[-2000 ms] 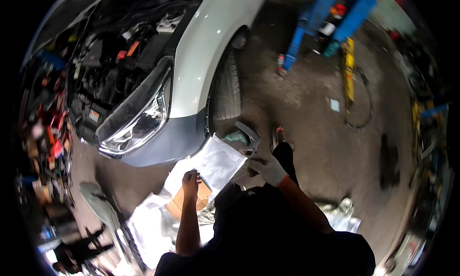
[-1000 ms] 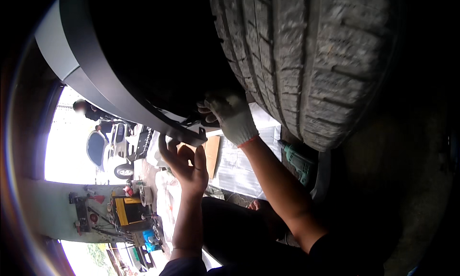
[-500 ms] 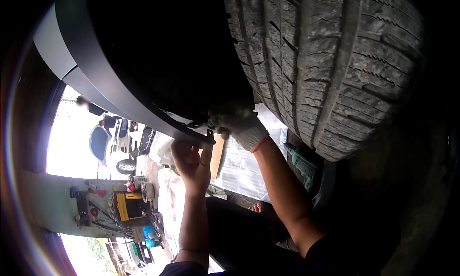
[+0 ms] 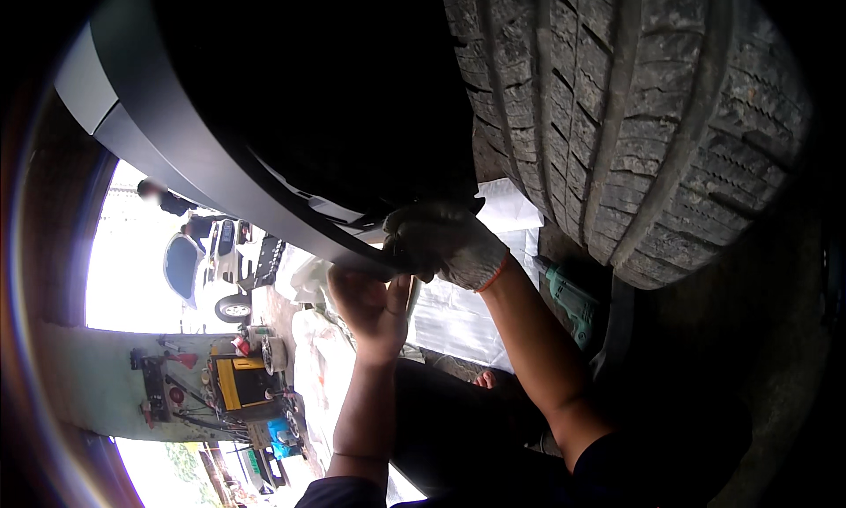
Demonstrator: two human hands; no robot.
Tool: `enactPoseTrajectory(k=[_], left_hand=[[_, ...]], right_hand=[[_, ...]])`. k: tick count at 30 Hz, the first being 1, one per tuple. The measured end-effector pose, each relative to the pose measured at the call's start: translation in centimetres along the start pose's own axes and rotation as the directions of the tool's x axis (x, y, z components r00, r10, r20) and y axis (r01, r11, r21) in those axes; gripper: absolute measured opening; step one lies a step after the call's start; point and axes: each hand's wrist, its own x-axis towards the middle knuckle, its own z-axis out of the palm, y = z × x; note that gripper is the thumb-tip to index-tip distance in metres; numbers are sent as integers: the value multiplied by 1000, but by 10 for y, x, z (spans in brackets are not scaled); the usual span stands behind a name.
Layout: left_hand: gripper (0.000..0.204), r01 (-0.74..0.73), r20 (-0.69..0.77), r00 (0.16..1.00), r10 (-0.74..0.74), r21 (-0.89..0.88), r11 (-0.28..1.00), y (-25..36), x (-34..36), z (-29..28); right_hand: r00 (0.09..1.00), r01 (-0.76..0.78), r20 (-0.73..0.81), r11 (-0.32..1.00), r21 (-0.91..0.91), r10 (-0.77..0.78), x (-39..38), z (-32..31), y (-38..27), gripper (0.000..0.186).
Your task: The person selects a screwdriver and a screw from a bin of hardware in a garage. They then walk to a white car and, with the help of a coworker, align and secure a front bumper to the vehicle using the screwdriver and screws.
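Note:
A grey wheel arch trim (image 4: pixel 220 160) curves down from the upper left to both my hands. My bare left hand (image 4: pixel 368 307) grips its lower end from below, thumb raised and fingers partly hidden behind the edge. Over the same end curls my right hand (image 4: pixel 454 245), in a whitish knit glove with an orange cuff. Its fingertips are closed against the trim, but deep shadow hides whatever may be between them. To the right of my hands stands a large tyre (image 4: pixel 617 120) with worn, dusty tread.
On the floor below the tyre lies a green power drill (image 4: pixel 568 301). Silvery sheeting (image 4: pixel 463 323) is spread beneath my hands. Farther left are a yellow-and-black piece of equipment (image 4: pixel 233 385), a white vehicle (image 4: pixel 220 270) and a person (image 4: pixel 167 200) in dark clothes.
My right hand has shifted down and right, and now covers the trim's end tab that showed before. The left hand has moved slightly right, keeping its grip. The tyre appears farther right.

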Motion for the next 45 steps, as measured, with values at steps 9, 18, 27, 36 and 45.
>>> enactPoseTrajectory(k=[9, 18, 27, 36, 45], left_hand=[[61, 0, -28, 1000, 2, 59, 998, 5, -1, 1], [55, 5, -12, 1000, -4, 89, 996, 16, 2, 5], [52, -27, 7, 1000, 26, 68, 997, 17, 3, 5], [55, 1, -1, 1000, -1, 24, 1000, 11, 0, -1], [44, -6, -49, 999, 11, 98, 995, 6, 3, -1]], right_hand=[[993, 114, -40, 993, -19, -115, -2, -4, 6, 25], [987, 129, -74, 982, -135, -140, -13, 2, -6, 27], [995, 73, -52, 960, -270, -90, -13, 3, -3, 28], [995, 48, -75, 988, -150, -60, -12, 14, -3, 19], [969, 108, -199, 977, -183, -144, -25, 29, 8, 23]])
